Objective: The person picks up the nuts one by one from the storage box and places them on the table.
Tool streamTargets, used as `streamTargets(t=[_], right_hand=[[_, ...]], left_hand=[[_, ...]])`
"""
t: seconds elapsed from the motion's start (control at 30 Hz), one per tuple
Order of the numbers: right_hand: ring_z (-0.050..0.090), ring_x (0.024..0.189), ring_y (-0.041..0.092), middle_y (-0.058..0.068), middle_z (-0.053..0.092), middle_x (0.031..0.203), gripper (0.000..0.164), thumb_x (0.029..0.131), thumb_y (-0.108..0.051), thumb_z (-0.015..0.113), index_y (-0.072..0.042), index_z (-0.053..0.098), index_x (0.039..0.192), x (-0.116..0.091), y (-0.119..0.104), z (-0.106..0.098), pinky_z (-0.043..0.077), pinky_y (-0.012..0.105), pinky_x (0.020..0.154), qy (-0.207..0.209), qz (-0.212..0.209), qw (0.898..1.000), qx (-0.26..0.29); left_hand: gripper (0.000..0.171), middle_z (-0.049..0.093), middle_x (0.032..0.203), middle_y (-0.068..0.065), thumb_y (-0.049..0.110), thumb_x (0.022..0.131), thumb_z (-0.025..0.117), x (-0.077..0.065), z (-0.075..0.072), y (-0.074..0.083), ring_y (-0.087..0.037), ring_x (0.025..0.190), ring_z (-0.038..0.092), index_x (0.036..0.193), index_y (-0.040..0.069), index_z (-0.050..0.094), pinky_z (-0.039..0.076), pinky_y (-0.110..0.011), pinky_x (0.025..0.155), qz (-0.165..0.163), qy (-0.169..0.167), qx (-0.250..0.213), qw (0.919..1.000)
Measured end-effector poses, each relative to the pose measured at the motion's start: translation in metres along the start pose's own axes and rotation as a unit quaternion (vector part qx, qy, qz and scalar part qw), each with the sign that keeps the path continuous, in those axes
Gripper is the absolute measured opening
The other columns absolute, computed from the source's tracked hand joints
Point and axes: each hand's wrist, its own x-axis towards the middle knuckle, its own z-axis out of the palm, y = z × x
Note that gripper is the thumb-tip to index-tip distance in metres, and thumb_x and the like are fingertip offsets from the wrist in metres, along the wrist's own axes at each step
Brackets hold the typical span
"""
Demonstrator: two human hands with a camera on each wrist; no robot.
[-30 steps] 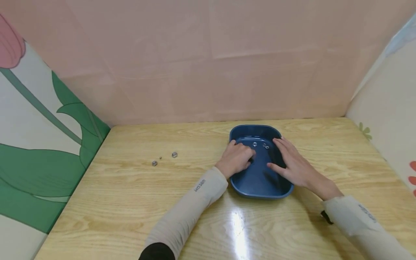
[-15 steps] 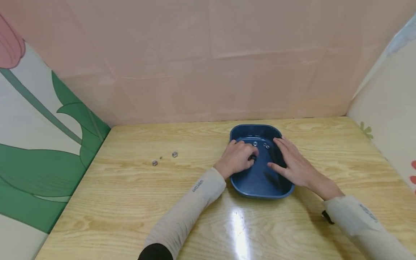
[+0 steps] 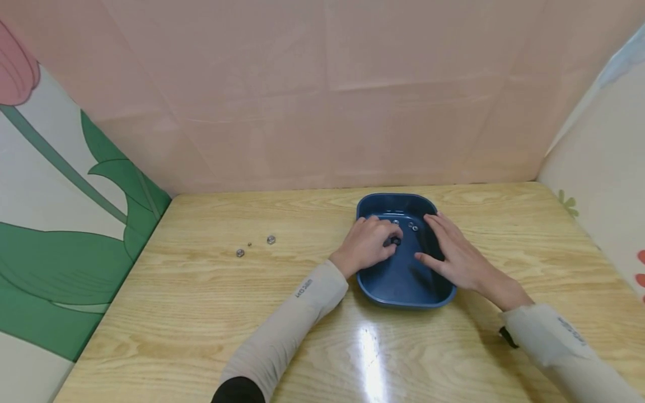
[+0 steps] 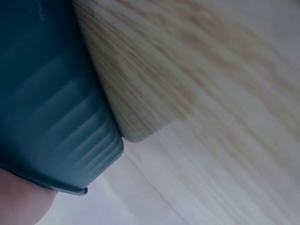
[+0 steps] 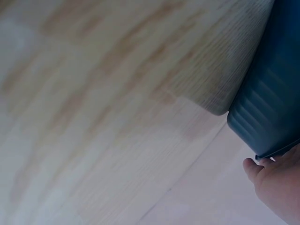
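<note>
My left hand (image 3: 368, 240) reaches over the left rim of a blue tray (image 3: 403, 306), its thumb and curled index finger pinching a small dark piece (image 3: 395, 241), mostly hidden by the fingers. Farther back on the tray floor lie small metal nuts, one (image 3: 414, 228) near the right wall and another (image 3: 396, 223) just beyond my left fingertips. My right hand (image 3: 456, 257) lies across the right rim, fingers spread and thumb over the inside, holding none of the nuts. In the left wrist view the ribbed outer wall of the tray (image 4: 56, 108) shows, with skin at its rim.
To the left on the wooden table (image 3: 176, 313) lie a larger nut (image 3: 271, 239), a second nut (image 3: 239, 253) and a tiny piece (image 3: 249, 244) between them. A pinkish sheet (image 3: 322, 112) stands along the back edge, with patterned panels at both sides.
My left hand has shifted slightly right and back inside the tray, and the dark piece between its fingers now shows more. The right hand and the tray stay in place.
</note>
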Motion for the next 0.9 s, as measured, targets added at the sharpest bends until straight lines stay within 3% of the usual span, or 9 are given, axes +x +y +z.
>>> streamTargets(t=[0.23, 0.9], right_hand=[[0.003, 0.151, 0.044, 0.028, 0.016, 0.161, 0.091, 0.096, -0.042, 0.063, 0.003, 0.013, 0.158, 0.001, -0.002, -0.001, 0.016, 0.07, 0.113, -0.009, 0.001, 1.0, -0.002], [0.004, 0.151, 0.044, 0.028, 0.016, 0.161, 0.092, 0.095, -0.043, 0.065, 0.003, 0.014, 0.157, 0.0, -0.002, -0.002, 0.016, 0.07, 0.113, -0.008, 0.002, 1.0, -0.007]], left_hand=[[0.023, 0.07, 0.118, 0.01, 0.032, 0.096, 0.067, -0.001, -0.001, -0.001, -0.011, 0.094, 0.052, 0.118, 0.026, 0.071, 0.039, -0.023, 0.077, -0.002, 0.015, -0.009, 0.9999], [0.025, 0.071, 0.112, 0.009, 0.026, 0.093, 0.071, -0.007, -0.014, -0.008, -0.013, 0.094, 0.053, 0.118, 0.022, 0.073, 0.042, -0.023, 0.079, 0.008, 0.067, -0.036, 0.9971]])
